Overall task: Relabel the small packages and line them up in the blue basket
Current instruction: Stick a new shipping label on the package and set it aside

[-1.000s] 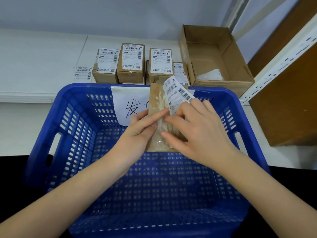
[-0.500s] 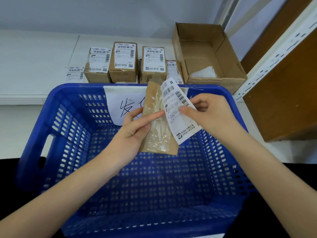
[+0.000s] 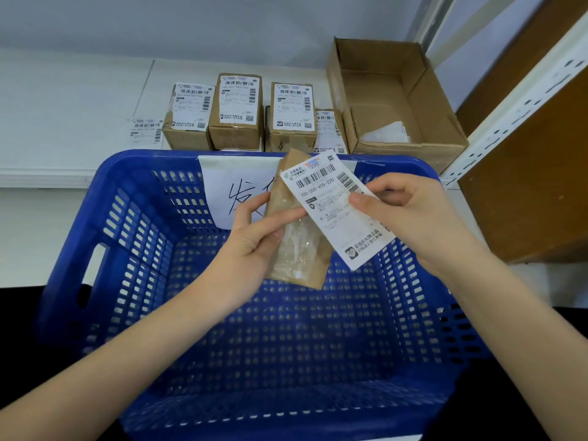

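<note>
Blue basket (image 3: 105, 249) nearest, perforated walls and floor, both forearms reaching in over its near rim. Nothing lies on its floor where visible.

Left hand (image 3: 254, 237) holds a small brown package (image 3: 286, 259) above the basket's middle, thumb across the front, fingers curled behind. Package stands roughly upright, tilted a little, with a strip of clear tape down its face.

Right hand (image 3: 410, 214) pinches a white shipping label (image 3: 337, 214) by its right edge, thumb on the printed face, fingers curled behind. Label slants down to the right, barcodes at the top; its left edge overlaps the package's upper front. Cannot tell whether it is stuck there or only touching.

On the basket's far wall, a white paper sign (image 3: 222, 186) with handwritten characters, partly hidden by the package.

Beyond the basket, on a white shelf (image 3: 63, 122): four labelled brown boxes (image 3: 237, 113) in a row, touching or nearly so. A loose label (image 3: 144, 130) lies flat to their left. To their right, an open cardboard box (image 3: 394, 100) with something white inside.
</note>
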`<control>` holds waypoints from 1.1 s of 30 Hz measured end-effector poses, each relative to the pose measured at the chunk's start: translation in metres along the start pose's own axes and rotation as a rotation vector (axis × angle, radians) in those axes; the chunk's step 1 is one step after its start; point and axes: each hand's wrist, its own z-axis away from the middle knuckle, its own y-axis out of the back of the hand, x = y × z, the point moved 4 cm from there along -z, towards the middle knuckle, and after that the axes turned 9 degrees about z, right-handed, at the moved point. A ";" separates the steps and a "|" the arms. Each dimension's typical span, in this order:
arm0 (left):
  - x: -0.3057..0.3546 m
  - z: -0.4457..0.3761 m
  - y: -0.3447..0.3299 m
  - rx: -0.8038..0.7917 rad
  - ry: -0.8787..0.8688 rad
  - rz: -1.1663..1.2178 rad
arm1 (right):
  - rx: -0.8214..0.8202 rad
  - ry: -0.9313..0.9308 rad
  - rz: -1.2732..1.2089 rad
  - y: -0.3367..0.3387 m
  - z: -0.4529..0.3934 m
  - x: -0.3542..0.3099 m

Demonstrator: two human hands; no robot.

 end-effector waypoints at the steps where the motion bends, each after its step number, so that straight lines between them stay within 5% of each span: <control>1: 0.000 0.000 0.000 -0.007 -0.009 -0.018 | -0.010 -0.023 -0.033 0.001 0.000 0.001; 9: -0.002 -0.006 0.018 0.013 0.019 -0.113 | -0.095 -0.189 -0.206 0.023 0.008 -0.005; 16: -0.006 -0.004 0.015 0.123 0.087 0.082 | -0.194 -0.299 -0.451 -0.011 0.017 0.007; 33: -0.007 -0.001 0.014 0.184 0.149 0.244 | -0.160 -0.270 -0.524 -0.047 0.026 0.012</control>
